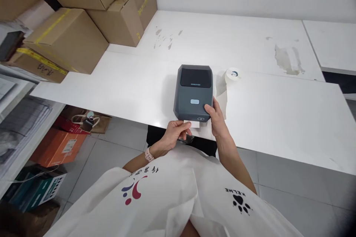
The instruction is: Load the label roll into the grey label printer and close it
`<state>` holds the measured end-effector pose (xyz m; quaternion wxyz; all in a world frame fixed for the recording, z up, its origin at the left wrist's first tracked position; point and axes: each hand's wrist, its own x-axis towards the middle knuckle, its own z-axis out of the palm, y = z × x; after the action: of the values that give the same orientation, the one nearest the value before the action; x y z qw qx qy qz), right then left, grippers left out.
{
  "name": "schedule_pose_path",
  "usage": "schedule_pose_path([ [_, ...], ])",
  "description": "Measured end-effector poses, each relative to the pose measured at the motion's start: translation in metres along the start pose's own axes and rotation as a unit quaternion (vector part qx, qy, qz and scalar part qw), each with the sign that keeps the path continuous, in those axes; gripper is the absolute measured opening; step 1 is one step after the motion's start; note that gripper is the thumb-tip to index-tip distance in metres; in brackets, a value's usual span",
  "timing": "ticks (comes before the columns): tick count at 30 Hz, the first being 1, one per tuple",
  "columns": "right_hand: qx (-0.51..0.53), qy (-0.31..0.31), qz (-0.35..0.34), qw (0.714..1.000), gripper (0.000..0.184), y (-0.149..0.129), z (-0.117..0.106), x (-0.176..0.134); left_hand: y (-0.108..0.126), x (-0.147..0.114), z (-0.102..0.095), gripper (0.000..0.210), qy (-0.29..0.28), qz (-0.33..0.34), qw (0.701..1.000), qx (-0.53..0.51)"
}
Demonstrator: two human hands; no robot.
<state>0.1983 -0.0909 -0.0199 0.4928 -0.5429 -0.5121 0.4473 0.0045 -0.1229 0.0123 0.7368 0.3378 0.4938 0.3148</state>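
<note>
A dark grey label printer (194, 94) stands near the front edge of the white table, with a black window on top and a pale button. From its front slot sticks out a short white label (195, 124). My left hand (178, 132) pinches the left part of that label between thumb and fingers. Around the printer's right front corner lies my right hand (217, 116), thumb on top and fingers along the side. Just right of the printer is a roll of white labels (231, 75), with a loose strip (222, 105) trailing from it towards the front.
Cardboard boxes (66, 37) are stacked at the back left of the white table (278, 118). A shelf (41, 122) stands to the left. On the floor below are an orange box (62, 147) and a teal box (41, 190). A wall runs behind the table.
</note>
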Motion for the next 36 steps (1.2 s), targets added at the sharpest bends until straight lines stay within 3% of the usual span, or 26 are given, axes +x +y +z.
schedule_pose_path([
  [3,-0.066,0.112,-0.031,0.991,0.075,-0.019,0.002,-0.005,0.0,0.0,-0.004,0.048,0.003,0.038,0.998,0.05],
  [5,-0.164,0.147,-0.147,0.964,0.066,-0.036,0.003,-0.007,-0.003,-0.001,-0.014,0.043,-0.023,0.055,0.993,0.101],
  [7,-0.249,0.107,-0.249,0.93,0.055,-0.049,0.006,-0.009,-0.006,0.001,-0.029,0.034,-0.056,0.052,0.986,0.147],
  [9,-0.311,0.054,-0.289,0.904,0.05,-0.054,0.011,-0.01,-0.007,0.002,-0.045,0.026,-0.053,0.048,0.982,0.177],
  [11,-0.357,0.042,-0.29,0.887,0.046,-0.052,0.018,-0.012,-0.006,0.003,-0.06,0.027,0.012,0.066,0.98,0.187],
  [13,-0.386,0.047,-0.277,0.879,0.039,-0.049,0.025,-0.015,-0.001,0.003,-0.068,0.037,0.12,0.117,0.968,0.186],
  [16,-0.387,0.033,-0.258,0.885,0.034,-0.047,0.027,-0.019,0.012,0.002,-0.065,0.053,0.222,0.225,0.925,0.211],
  [18,-0.354,0.028,-0.258,0.898,0.037,-0.048,0.022,-0.021,0.021,0.002,-0.055,0.06,0.197,0.274,0.909,0.243],
  [20,-0.293,0.046,-0.253,0.921,0.047,-0.048,0.013,-0.023,0.026,0.003,-0.044,0.064,0.137,0.287,0.913,0.254],
  [22,-0.217,0.076,-0.215,0.949,0.055,-0.046,0.004,-0.025,0.031,0.004,-0.034,0.065,0.095,0.289,0.923,0.236],
  [26,-0.088,0.087,-0.121,0.985,0.059,-0.044,-0.008,-0.017,0.052,0.007,-0.025,0.067,0.076,0.317,0.927,0.184],
  [29,-0.051,0.091,-0.13,0.986,0.062,-0.059,-0.013,0.007,0.084,0.018,-0.023,0.071,0.057,0.353,0.918,0.17],
  [32,-0.065,0.091,-0.183,0.977,0.068,-0.085,-0.016,0.045,0.112,0.042,-0.025,0.07,0.056,0.38,0.909,0.162],
  [36,-0.138,0.08,-0.274,0.948,0.075,-0.111,-0.018,0.102,0.111,0.082,-0.034,0.083,0.081,0.348,0.915,0.187],
])
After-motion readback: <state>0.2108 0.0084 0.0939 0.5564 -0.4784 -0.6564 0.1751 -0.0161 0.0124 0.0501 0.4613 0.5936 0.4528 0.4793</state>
